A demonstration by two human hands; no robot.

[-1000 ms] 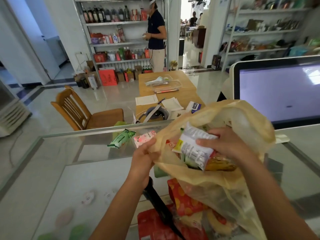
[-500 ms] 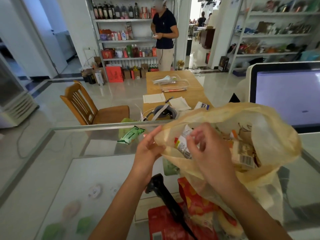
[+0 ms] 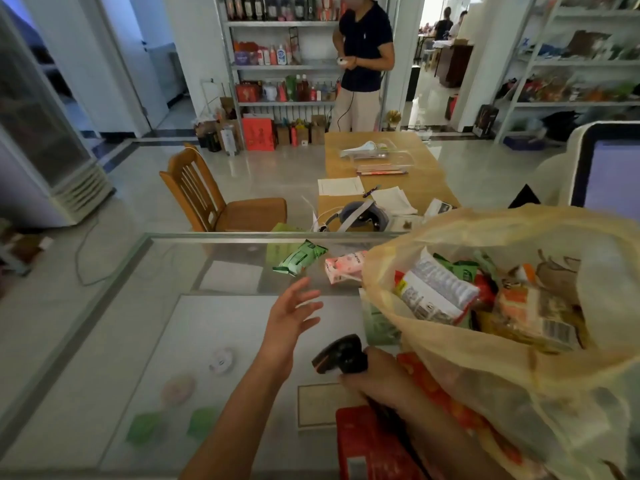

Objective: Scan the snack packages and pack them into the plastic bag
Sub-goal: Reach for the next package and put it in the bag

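A yellowish plastic bag point(image 3: 512, 368) stands open on the glass counter at the right, with several snack packages inside; a white and red one point(image 3: 433, 292) lies on top. My left hand point(image 3: 291, 317) hovers open over the counter, fingers spread toward a green package point(image 3: 300, 257) and a pink package point(image 3: 346, 266) lying at the counter's far edge. My right hand point(image 3: 381, 379) grips the handle of a black barcode scanner point(image 3: 341, 353) just left of the bag.
A red package point(image 3: 370, 445) lies at the near edge under my right arm. A monitor point(image 3: 609, 171) stands at the far right. Beyond the glass counter point(image 3: 145, 323) are a wooden chair point(image 3: 214, 199), a wooden table point(image 3: 388, 174), shelves and a standing person point(image 3: 363, 60).
My right hand left the bag, with the white package now inside, and took hold of the scanner. My left hand let go of the bag's rim and opened toward the far packages.
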